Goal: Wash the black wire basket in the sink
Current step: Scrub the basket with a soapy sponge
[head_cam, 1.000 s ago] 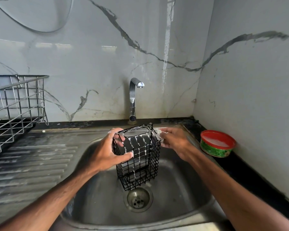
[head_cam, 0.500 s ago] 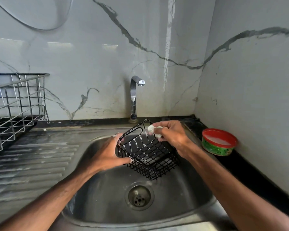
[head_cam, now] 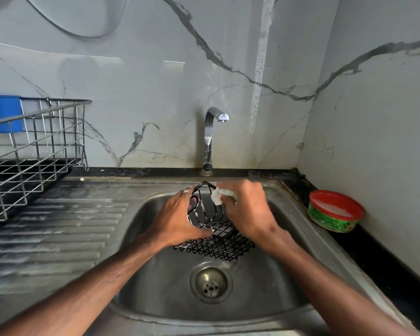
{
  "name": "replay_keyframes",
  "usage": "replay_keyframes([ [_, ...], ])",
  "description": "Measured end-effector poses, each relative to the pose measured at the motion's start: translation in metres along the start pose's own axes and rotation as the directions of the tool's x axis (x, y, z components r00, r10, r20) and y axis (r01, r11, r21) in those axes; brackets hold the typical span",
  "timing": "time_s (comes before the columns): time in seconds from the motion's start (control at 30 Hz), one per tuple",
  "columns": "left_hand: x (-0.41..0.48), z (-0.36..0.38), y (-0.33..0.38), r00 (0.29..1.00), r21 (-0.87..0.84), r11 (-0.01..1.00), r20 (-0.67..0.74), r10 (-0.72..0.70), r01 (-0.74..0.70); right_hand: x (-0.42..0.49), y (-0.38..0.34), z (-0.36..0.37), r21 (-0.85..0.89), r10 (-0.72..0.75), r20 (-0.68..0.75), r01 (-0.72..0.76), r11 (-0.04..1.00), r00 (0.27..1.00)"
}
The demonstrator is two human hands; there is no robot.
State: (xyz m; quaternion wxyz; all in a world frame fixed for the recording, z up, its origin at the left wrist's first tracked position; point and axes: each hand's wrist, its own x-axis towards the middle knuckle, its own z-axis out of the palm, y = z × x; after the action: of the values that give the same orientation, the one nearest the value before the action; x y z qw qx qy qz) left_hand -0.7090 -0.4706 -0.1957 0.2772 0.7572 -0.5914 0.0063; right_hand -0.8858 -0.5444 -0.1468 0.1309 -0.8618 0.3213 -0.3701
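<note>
A stainless steel sink (head_cam: 155, 287) fills the middle of the view, with its ribbed draining board (head_cam: 58, 234) running off to the left and wet streaks across it. Behind stands a grey marble-veined wall (head_cam: 155, 81), meeting a second wall in the corner on the right. A chrome tap (head_cam: 210, 139) rises at the back edge, spout turned over the bowl.

Far left, a wire dish rack (head_cam: 34, 146) sits by the draining board, with something blue (head_cam: 3, 112) behind it. On the right, a green tub (head_cam: 335, 210) with a red rim rests on the black bench (head_cam: 374, 258), close to the corner wall.

The black wire basket (head_cam: 218, 243) is held tilted over the bowl, just beyond the drain (head_cam: 211, 283), between both hands. Whether it touches the sink wall cannot be told.

The left hand (head_cam: 177, 219) grips the basket's left side. Its fingers (head_cam: 187, 192) hook over the far rim and the thumb clamps the near wires.

The right hand (head_cam: 247, 209) comes in from the other side. Its fingers (head_cam: 230, 191) are curled tightly round a white foamy wad (head_cam: 217, 198), pressing it against the basket's upper rim. White suds fleck the wires there.
</note>
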Motion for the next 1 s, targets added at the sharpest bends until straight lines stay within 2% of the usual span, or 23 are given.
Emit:
replay_keyframes([
  [0.1, 0.003, 0.004, -0.001, 1.0, -0.043, 0.999, -0.015, 0.017, -0.018, -0.008, -0.007, 0.02, -0.031, -0.219, 0.149, 0.226, 0.974, 0.964],
  [0.2, 0.004, 0.007, -0.001, 1.0, -0.081, 0.996, -0.013, 0.027, -0.028, 0.0, 0.006, 0.029, -0.002, -0.259, 0.069, 0.26, 0.966, 0.963],
  [0.27, 0.003, 0.006, -0.001, 0.999, -0.057, 0.998, -0.017, 0.04, -0.041, 0.002, 0.016, 0.032, 0.025, -0.201, 0.039, 0.2, 0.98, 0.979],
  [0.37, 0.003, 0.008, -0.003, 0.998, -0.043, 0.997, -0.026, 0.058, -0.059, 0.003, 0.032, 0.036, 0.023, -0.063, 0.092, 0.061, 0.998, 0.994],
  [0.47, 0.004, 0.008, -0.005, 0.998, -0.038, 0.997, -0.029, 0.062, -0.063, 0.007, 0.056, 0.035, -0.047, 0.14, 0.119, -0.135, 0.99, 0.983],
  [0.53, 0.005, 0.009, -0.006, 0.997, -0.044, 0.997, -0.03, 0.065, -0.066, 0.008, 0.067, 0.035, -0.053, 0.226, 0.106, -0.221, 0.974, 0.968],
  [0.67, 0.006, 0.013, -0.008, 0.995, -0.073, 0.994, -0.051, 0.082, -0.085, 0.018, 0.053, 0.045, 0.024, 0.302, 0.036, -0.303, 0.953, 0.953],
  [0.77, 0.006, 0.014, -0.011, 0.997, -0.12, 0.991, -0.06, 0.053, -0.06, 0.024, 0.016, 0.053, 0.102, 0.169, 0.012, -0.17, 0.98, 0.985],
  [0.83, 0.007, 0.016, -0.013, 0.998, -0.136, 0.989, -0.046, 0.052, -0.058, 0.023, -0.004, 0.056, 0.122, -0.039, 0.045, 0.033, 0.992, 0.998],
  [0.9, 0.007, 0.016, -0.015, 0.997, -0.134, 0.989, -0.053, 0.056, -0.062, 0.022, -0.008, 0.059, 0.061, -0.226, 0.05, 0.223, 0.973, 0.973],
  [0.93, 0.007, 0.015, -0.015, 0.997, -0.129, 0.99, -0.055, 0.051, -0.058, 0.024, -0.002, 0.06, 0.046, -0.26, 0.04, 0.258, 0.965, 0.965],
  [1.0, 0.006, 0.014, -0.015, 0.998, -0.117, 0.992, -0.042, 0.037, -0.041, 0.028, 0.016, 0.061, 0.048, -0.189, 0.063, 0.186, 0.981, 0.98],
])
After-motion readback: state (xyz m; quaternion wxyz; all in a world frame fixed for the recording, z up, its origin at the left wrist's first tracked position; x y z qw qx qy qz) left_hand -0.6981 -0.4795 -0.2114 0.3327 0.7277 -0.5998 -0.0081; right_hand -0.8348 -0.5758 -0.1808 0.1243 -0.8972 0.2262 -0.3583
